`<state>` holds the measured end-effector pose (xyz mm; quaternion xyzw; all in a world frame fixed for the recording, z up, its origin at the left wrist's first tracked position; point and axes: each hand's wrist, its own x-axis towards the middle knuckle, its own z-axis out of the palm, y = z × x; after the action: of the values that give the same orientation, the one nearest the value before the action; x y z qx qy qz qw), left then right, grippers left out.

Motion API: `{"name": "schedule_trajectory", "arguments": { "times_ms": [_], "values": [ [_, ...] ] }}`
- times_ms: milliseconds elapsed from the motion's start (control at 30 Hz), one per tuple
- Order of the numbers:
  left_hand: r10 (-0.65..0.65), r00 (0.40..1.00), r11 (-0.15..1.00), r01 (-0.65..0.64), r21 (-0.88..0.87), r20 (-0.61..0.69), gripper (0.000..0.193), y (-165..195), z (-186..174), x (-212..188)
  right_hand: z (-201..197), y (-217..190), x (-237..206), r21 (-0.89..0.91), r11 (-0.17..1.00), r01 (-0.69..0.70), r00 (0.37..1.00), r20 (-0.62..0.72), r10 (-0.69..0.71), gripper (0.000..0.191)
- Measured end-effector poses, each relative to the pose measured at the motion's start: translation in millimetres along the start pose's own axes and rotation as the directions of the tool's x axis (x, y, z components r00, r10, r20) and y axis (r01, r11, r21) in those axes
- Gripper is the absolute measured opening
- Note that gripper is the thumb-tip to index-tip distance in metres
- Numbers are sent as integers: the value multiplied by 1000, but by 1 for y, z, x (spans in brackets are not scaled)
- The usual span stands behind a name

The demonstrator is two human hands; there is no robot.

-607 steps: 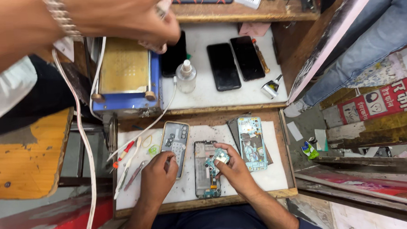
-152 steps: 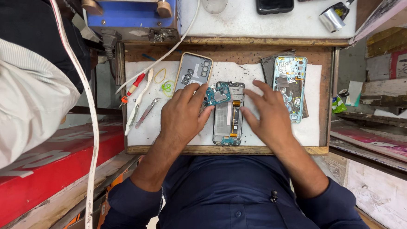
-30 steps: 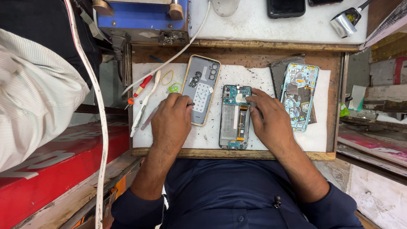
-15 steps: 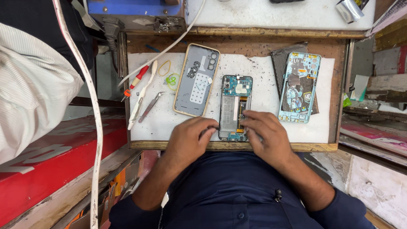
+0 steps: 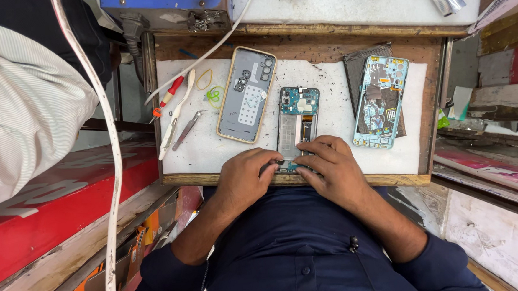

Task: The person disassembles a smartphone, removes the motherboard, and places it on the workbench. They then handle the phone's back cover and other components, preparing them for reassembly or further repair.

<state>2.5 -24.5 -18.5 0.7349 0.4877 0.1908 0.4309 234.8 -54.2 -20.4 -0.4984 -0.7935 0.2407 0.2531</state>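
The opened phone (image 5: 296, 126) lies flat on the white mat (image 5: 327, 94) of the desk, long axis running away from the person, circuit board at the far end. Both hands meet at its near end: left hand (image 5: 246, 175) and right hand (image 5: 331, 168) palm down, fingertips pinching the bottom edge.

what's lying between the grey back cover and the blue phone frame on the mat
The opened phone with its exposed circuit board lies between the grey back cover and blue phone frame, seen from the head camera.
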Motion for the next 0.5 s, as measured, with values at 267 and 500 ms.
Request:
{"name": "schedule_trajectory", "arguments": {
  "times_ms": [267, 500],
  "values": [
    [115, 990, 993, -114, 10, -83, 13, -1, 5, -3, 2, 4, -1, 18, 1000, -5, 1000, -25, 6, 25],
    [359, 918, 925, -325, 198, -170, 16, -3, 15, -7, 1, 3, 1, 38, 999, 1, 999, -44, 0, 24]
  ]
}}
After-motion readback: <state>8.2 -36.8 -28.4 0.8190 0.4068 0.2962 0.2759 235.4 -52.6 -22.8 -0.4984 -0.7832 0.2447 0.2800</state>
